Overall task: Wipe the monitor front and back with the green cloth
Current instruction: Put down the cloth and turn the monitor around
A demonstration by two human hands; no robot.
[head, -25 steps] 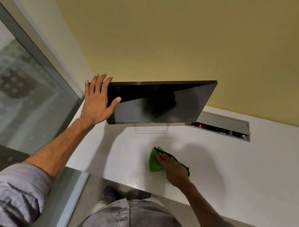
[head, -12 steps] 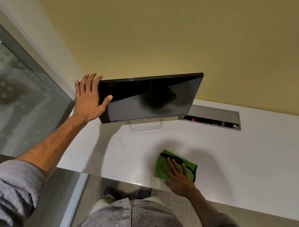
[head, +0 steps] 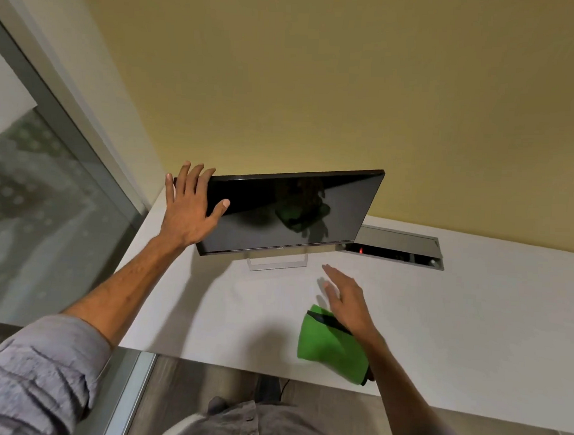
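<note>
While the left hand [head: 187,209] still lies flat on the left edge of the monitor [head: 289,214], the right hand [head: 348,299] has lifted, fingers straight. The green cloth [head: 332,347] now hangs under its palm, low in the middle.

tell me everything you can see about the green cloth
The green cloth is soft bright green fabric with black trim along one edge, loosely bunched rather than spread flat. It is near the front edge of the white table, its lower corner reaching past that edge. The right hand covers its upper part, fingers straight, with the cloth under palm and wrist. Whether it rests on the table or hangs lifted cannot be told.
</note>
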